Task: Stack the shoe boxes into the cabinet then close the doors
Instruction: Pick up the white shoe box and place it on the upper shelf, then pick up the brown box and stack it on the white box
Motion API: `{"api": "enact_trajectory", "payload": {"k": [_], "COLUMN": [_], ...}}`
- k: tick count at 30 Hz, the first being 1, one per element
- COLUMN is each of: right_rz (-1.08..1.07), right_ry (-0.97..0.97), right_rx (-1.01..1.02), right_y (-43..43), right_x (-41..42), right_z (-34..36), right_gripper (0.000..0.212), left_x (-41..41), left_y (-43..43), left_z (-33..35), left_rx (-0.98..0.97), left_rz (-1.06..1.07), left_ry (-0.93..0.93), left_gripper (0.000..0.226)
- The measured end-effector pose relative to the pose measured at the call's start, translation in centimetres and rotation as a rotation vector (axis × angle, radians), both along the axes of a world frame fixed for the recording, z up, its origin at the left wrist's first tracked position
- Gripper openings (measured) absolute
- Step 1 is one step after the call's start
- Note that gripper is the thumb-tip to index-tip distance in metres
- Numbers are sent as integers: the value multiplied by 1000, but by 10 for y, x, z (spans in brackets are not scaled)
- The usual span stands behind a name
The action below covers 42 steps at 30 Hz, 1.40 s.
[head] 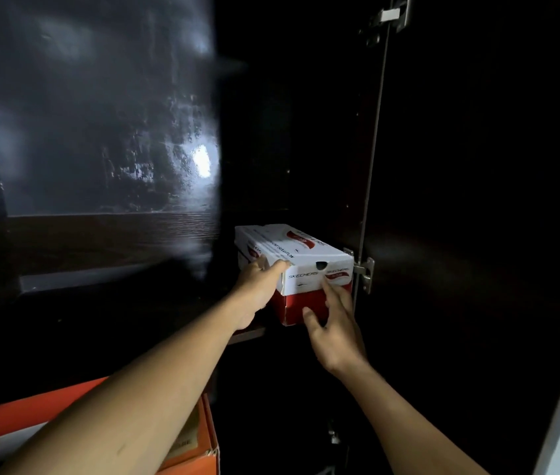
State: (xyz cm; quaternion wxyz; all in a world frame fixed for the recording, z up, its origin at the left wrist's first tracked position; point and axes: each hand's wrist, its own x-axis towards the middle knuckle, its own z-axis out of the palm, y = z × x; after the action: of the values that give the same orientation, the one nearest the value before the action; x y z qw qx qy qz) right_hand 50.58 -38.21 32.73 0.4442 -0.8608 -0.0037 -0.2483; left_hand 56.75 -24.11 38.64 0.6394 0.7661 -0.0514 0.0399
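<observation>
Skechers shoe box [301, 265] is sat at cabinet shelf [247, 334] front, R side. Lid corner is clasped by left grip [258, 292]; front face is pressed by right grip [337, 330], spread flat, nothing held. Should be pushed back square w/ even pressure, clear of hinge [365, 273].

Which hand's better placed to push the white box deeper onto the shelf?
Right, likely. The right hand has straight fingers against the front of the white box, ready to push. The left hand grips the box's left front corner, off to one side.
</observation>
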Motion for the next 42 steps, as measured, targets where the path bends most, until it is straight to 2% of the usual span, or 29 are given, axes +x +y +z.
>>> {"api": "enact_trajectory", "payload": {"k": [2,8,17,20,23,25,29,34,37,42], "right_rz": [12,64,88,25,-21,-41,-48,-90,-177,-231], "right_ry": [12,33,86,59,68,107,218,420,589,726], "right_rx": [-15,-7,31,64,100,111,139,142,124,90], "right_y": [-2,-3,-7,-6,-8,-7,1,-1,-1,1], "right_x": [0,3,-11,-30,-60,-85,-141,-211,-236,-241], "right_z": [1,4,8,-2,-25,-51,-126,-228,-275,-324], "right_gripper": [71,74,71,65,61,60,63,64,71,98], "left_x": [0,-3,-14,-39,-72,-94,-123,-146,-145,-116], "left_y": [-4,-5,-2,4,14,21,36,51,50,41], "left_z": [0,-4,-15,-30,-57,-83,-161,-261,-310,-366], "left_rx": [-12,-32,70,175,268,357,559,861,1031,1189], "left_rz": [12,58,79,161,192,165,6,-301,-426,-591], "left_ry": [-14,-34,-42,-187,-423,-502,-302,-9,73,190], "left_gripper": [43,68,53,57,43,35,39,57,74,117]}}
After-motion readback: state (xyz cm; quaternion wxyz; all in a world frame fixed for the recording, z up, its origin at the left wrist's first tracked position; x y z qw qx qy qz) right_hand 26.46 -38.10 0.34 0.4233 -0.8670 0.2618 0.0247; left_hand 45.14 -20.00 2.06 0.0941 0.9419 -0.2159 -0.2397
